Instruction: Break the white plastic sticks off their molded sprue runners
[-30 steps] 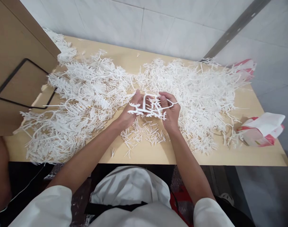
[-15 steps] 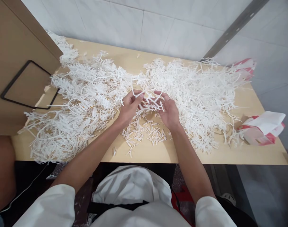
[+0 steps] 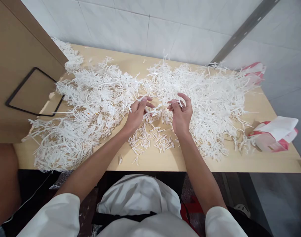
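Note:
My left hand [image 3: 137, 112] is closed in a pinch on a thin white branched plastic piece [image 3: 150, 113], over the middle of the table. A short gap to the right, my right hand [image 3: 181, 113] pinches a white plastic sprig [image 3: 178, 102] between thumb and fingers. Between and below the hands lies a small scatter of short white sticks [image 3: 162, 140]. To the left spreads a big tangled heap of white branched pieces [image 3: 91, 89]. Another heap of similar pieces [image 3: 214, 95] lies close beside my right hand.
A brown cardboard box [image 3: 22, 39] with a black wire frame [image 3: 14, 105] against it stands at the left. Red-and-white plastic bags, one nearer [image 3: 273, 136] and one farther [image 3: 254, 72], lie at the right. A tiled wall [image 3: 172, 36] and a metal upright [image 3: 241, 33] bound the back.
My hands have moved apart, the right one shifting a little right and turning, its fingers now closed in a pinch. The tangle that was between them looks smaller.

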`<state>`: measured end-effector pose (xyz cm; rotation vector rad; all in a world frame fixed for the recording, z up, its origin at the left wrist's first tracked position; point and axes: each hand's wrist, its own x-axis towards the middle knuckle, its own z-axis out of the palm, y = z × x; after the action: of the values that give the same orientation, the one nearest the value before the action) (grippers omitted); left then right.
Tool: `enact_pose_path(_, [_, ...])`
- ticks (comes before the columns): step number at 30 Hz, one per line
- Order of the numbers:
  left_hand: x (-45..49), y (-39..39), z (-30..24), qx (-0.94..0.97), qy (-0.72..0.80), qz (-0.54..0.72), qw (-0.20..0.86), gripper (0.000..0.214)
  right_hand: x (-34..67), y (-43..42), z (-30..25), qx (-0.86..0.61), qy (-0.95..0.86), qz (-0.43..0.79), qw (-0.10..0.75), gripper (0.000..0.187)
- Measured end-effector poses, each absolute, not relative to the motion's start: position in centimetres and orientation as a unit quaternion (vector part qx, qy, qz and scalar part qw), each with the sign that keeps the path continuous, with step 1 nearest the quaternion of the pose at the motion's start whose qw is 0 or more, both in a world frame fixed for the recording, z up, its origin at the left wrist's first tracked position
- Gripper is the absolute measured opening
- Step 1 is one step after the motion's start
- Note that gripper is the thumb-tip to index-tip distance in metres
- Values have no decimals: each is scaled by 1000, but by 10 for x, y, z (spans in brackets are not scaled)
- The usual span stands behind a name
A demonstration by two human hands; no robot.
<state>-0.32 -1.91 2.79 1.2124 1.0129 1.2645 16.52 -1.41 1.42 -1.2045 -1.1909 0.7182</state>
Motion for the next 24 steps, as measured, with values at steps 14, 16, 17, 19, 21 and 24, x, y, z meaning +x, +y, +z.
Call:
enact_pose_path(14, [-14,-6,27,408,424,571,572,37,163,-17,25,-493,-495,351,624,32])
enact_pose_path(16, [-20,-2,28,401,418,643,501,31,163,-19,26,-491,-526,351,600,37])
enact_pose_path(17, [-23,-1,29,403,414,669,468,33,163,-20,25,-493,-543,352,581,36])
enact_pose_path(19, [-29,1,32,425,403,693,421,40,162,-21,23,-508,-585,339,534,32])
enact_pose_path(21, [-32,2,34,449,397,697,394,43,161,-22,18,-527,-639,285,483,27])
enact_pose_path(24, [-33,2,37,446,378,714,386,40,158,-21,11,-526,-732,173,398,21])
